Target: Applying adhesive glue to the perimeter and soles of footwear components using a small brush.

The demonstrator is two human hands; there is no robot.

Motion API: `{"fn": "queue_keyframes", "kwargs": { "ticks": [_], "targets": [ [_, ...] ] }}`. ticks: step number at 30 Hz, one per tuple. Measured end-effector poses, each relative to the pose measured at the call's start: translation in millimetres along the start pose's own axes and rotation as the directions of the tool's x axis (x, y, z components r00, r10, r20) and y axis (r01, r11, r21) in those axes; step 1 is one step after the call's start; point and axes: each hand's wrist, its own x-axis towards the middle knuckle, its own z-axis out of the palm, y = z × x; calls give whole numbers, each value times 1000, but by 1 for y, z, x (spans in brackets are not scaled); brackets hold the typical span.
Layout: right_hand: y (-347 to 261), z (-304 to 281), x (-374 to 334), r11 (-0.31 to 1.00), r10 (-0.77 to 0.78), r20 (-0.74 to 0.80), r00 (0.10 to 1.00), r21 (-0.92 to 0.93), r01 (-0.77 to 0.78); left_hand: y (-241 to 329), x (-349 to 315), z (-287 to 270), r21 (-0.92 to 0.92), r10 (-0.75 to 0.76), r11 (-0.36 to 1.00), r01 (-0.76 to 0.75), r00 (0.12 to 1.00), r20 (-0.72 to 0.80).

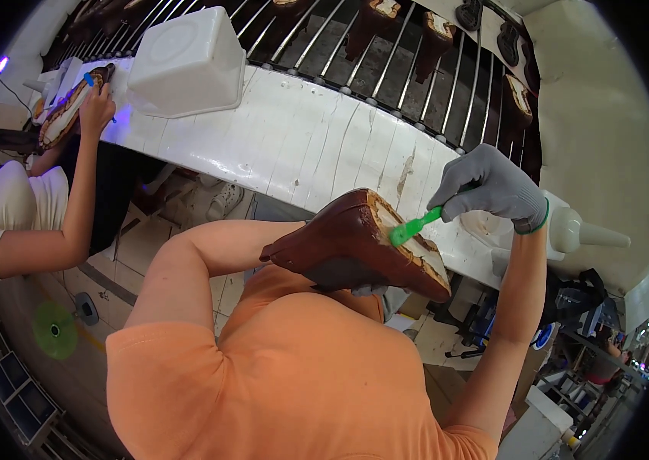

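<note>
A dark brown boot (332,241) is held on its side in front of my chest, its pale, unsoled underside (416,249) turned up and to the right. From beneath, my left hand (369,290) supports it; only a bit of grey glove shows there, and the boot hides most of the fingers. My right hand (482,188), in a grey glove, is closed round a small green brush (416,227). The brush head touches the rim of the boot's underside near its upper middle.
A white worktable (301,142) runs across in front of me, with a white plastic tub (186,65) on it. Behind it, a roller conveyor (386,69) carries several brown boots. At left a co-worker's hand (96,107) works on another shoe. A white cone-spouted container (570,230) stands at right.
</note>
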Motion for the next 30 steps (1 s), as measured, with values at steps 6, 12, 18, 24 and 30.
{"fn": "queue_keyframes", "kwargs": {
  "ticks": [6,12,18,24,30],
  "targets": [
    [-7,-2,-49,890,-1,-511,860,-392,-231,-24,15,-1,-588,-215,769,250,968,130],
    [64,42,-96,969,-5,-996,92,-27,-244,-83,30,-6,-870,-544,472,-141,730,-414],
    [122,101,-72,965,206,-978,29,198,-170,-92,-23,8,318,174,944,90,683,-709],
    [134,105,7,960,266,-922,283,280,10,-113,-31,20,433,250,897,90,703,-666],
    [147,75,60,954,221,-919,326,273,122,-131,-41,28,398,196,907,138,699,-688]
  ]
}}
